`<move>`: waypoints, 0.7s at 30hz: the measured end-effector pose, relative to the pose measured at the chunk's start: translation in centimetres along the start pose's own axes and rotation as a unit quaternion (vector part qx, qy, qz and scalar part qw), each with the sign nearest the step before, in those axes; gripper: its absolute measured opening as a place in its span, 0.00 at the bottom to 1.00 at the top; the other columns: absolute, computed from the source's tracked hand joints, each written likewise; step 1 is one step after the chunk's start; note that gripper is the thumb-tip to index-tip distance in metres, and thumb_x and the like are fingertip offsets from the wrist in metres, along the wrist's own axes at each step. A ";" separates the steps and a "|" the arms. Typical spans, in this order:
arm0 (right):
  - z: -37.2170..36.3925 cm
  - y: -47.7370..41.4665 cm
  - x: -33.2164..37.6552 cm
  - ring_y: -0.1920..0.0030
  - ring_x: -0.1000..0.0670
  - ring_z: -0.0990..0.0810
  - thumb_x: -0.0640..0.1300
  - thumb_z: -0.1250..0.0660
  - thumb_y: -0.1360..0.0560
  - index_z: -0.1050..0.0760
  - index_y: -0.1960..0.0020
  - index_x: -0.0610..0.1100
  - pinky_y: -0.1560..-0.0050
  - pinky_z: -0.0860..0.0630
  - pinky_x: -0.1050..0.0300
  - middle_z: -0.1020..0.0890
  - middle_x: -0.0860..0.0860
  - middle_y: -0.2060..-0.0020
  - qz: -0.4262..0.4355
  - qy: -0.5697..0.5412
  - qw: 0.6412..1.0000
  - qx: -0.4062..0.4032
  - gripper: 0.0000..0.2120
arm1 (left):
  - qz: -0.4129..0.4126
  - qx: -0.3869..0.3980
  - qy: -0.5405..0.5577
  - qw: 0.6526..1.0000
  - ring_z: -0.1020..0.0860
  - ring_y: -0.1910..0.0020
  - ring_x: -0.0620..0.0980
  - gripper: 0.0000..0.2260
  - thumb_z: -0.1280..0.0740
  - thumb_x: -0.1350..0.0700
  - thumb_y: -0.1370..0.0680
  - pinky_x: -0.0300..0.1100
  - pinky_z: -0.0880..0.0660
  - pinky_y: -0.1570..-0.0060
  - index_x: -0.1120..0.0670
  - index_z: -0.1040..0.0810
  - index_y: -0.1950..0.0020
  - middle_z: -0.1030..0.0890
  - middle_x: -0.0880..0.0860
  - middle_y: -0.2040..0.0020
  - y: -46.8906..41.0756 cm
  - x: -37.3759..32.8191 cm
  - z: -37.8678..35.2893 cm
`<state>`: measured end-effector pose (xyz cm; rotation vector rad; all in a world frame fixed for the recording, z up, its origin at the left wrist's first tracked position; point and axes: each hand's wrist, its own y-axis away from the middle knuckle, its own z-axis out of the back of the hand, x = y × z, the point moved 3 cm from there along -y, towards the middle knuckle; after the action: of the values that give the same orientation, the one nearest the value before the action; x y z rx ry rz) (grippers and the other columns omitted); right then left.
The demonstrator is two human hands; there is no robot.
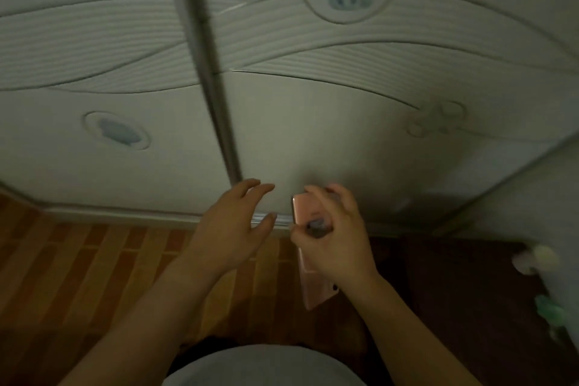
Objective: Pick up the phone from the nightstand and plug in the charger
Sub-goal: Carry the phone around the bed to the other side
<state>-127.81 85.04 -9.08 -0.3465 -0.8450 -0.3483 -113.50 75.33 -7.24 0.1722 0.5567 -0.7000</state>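
A pink-gold phone [308, 279] stands on edge in my right hand [338, 238], back side toward me, its lower corner near my wrist. My fingers wrap its upper half. My left hand [228, 229] hovers just left of the phone with fingers spread and holds nothing. No charger or cable shows clearly; the frame is dim and blurred.
A white wardrobe with carved wavy doors [313, 122] fills the view ahead, with a grey vertical strip [216, 97] between the doors. A brown tiled floor [94, 276] lies below. A dark surface [463, 285] at the right carries small pale and green objects [545, 304].
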 end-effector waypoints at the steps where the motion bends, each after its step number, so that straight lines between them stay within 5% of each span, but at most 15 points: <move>1: -1.6 -0.7 1.4 0.46 0.66 0.40 0.53 0.29 0.35 0.36 0.38 0.63 0.56 0.38 0.76 0.40 0.57 0.33 0.011 -0.003 1.000 0.018 0.29 | 0.014 -0.012 0.005 1.000 0.30 0.35 0.52 0.21 0.37 0.47 0.24 0.50 0.29 0.38 0.47 0.33 0.31 0.32 0.52 0.30 0.8 1.8 1.3; 6: -11.4 -3.5 9.7 0.47 0.66 0.38 0.56 0.30 0.35 0.36 0.38 0.64 0.55 0.39 0.75 0.40 0.60 0.37 0.079 -0.019 0.993 0.088 0.28 | 0.098 -0.071 0.003 0.993 0.26 0.40 0.50 0.22 0.38 0.46 0.25 0.48 0.25 0.45 0.46 0.33 0.32 0.31 0.51 0.30 5.9 12.2 9.0; 10: -20.9 -4.7 17.3 0.50 0.66 0.38 0.58 0.32 0.35 0.35 0.37 0.62 0.56 0.38 0.73 0.39 0.59 0.38 0.130 -0.026 0.981 0.142 0.28 | 0.170 -0.116 -0.020 0.978 0.30 0.34 0.53 0.22 0.37 0.48 0.25 0.50 0.30 0.37 0.49 0.33 0.32 0.31 0.54 0.31 10.3 20.5 15.2; 21: -41.2 -2.9 33.8 0.46 0.57 0.32 0.63 0.34 0.37 0.38 0.36 0.65 0.56 0.28 0.59 0.39 0.63 0.41 0.258 -0.067 0.906 0.329 0.31 | 0.378 -0.230 -0.044 0.896 0.30 0.36 0.52 0.20 0.38 0.47 0.24 0.46 0.31 0.39 0.48 0.32 0.33 0.29 0.52 0.32 25.7 34.8 27.0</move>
<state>-81.07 59.38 -7.88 0.0501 -0.9186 0.4613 -63.40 66.32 -4.14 -0.0913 0.5014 0.1916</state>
